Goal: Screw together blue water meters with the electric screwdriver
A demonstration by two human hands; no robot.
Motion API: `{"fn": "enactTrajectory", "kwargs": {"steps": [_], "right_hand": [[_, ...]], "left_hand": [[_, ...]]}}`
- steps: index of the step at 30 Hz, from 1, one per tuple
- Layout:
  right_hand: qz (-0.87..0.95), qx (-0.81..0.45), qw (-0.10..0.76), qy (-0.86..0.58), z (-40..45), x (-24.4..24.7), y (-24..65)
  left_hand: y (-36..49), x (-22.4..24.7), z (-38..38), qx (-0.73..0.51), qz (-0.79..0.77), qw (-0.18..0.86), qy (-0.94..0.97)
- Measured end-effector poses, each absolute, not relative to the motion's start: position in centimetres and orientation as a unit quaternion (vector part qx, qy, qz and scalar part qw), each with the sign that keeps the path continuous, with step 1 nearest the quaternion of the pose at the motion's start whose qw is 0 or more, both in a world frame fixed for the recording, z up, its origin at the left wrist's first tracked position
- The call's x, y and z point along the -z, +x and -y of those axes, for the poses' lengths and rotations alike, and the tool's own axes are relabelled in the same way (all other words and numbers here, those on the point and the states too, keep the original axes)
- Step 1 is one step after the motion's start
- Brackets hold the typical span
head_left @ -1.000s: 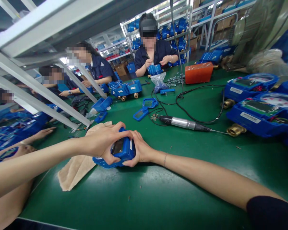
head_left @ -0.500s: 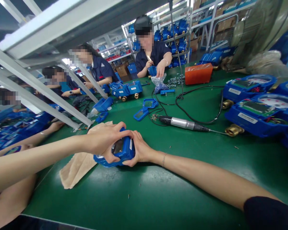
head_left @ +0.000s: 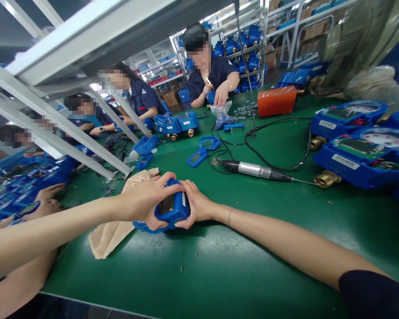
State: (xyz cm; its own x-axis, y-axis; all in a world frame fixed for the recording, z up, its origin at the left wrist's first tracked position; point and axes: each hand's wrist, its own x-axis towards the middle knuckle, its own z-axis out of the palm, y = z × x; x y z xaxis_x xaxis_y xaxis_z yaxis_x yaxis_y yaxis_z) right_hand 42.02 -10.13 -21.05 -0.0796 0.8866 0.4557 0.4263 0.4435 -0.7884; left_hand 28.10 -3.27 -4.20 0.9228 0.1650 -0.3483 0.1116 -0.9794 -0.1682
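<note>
Between my two hands is a blue water meter (head_left: 177,212) with a dark display window, resting on the green table. My left hand (head_left: 149,199) reaches over its top, thumb and fingers gripping the blue housing. My right hand (head_left: 197,204) clasps its right end, fingers behind and thumb in front. A beige cloth (head_left: 111,235) lies partly under my left forearm and the meter. Beyond my hands lie blue cover frames (head_left: 197,157) and a small heap of screws (head_left: 216,161). An electric screwdriver (head_left: 257,169) lies on the table to the right, its bit near a brass fitting.
Open blue meters (head_left: 362,155) with brass fittings crowd the right side. An orange box (head_left: 276,101) and a bag of small parts (head_left: 222,116) stand farther back. Co-workers sit opposite and at left. White metal frame bars (head_left: 66,133) slant down to the table at left. Loose screws (head_left: 181,269) lie in front.
The view has shifted slightly, so the scene sits a little to the right. Both hands keep their hold on the water meter. At left, a co-worker's hands have moved.
</note>
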Motion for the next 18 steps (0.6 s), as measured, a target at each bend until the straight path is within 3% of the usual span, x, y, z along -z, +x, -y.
{"fn": "enactTrajectory", "kwargs": {"steps": [18], "right_hand": [[0.678,-0.227,0.498,-0.491,10.3,21.1,41.6]], "left_hand": [[28.1,4.4,1.3,-0.184,0.024,0.001,-0.983]]}}
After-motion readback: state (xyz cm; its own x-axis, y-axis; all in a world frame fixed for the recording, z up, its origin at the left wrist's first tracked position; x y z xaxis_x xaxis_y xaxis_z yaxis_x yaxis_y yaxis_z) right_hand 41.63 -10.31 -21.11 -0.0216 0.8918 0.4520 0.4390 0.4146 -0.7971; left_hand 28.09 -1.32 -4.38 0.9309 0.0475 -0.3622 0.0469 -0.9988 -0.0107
